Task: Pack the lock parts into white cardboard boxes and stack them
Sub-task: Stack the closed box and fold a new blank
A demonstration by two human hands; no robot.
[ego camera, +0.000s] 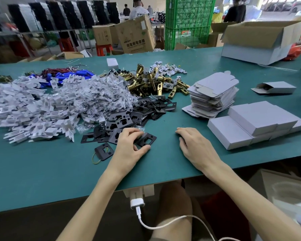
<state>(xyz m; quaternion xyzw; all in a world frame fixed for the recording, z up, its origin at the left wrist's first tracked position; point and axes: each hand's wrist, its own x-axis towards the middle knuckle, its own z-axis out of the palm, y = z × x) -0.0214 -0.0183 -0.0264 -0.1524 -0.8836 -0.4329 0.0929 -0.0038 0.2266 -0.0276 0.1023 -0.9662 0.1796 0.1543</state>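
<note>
Both forearms reached from 6 o'clock over the near edge of the green table (42, 171). At about 11 o'clock from the table edge the left hand (130, 145) lay on the loose end of the black strike plates (129, 119), its fingers (134, 132) curled around one black plate (146, 139) and the thumb spread under it; I judged it was pinching this plate up, though the hold was not yet firm. At 1 o'clock the right hand (195, 146) rested flat on the bare mat, open and holding nothing, probably waiting to take a box.

Parts were sorted in heaps so each kind could be taken by one reach. White plastic pieces (33, 108) lay at 10 o'clock, small clear bags (97, 94) beyond them, and brass latch bolts (153, 82) at 12 o'clock.

On the right, at 2 o'clock, closed white boxes (255, 124) were stacked in two layers, near the free hand. Behind them stood a pile of flat box blanks (214, 96), and one folded box (276, 87) lay open at its end at 3 o'clock. Farthest away, a big open carton (261, 40) waited.
</note>
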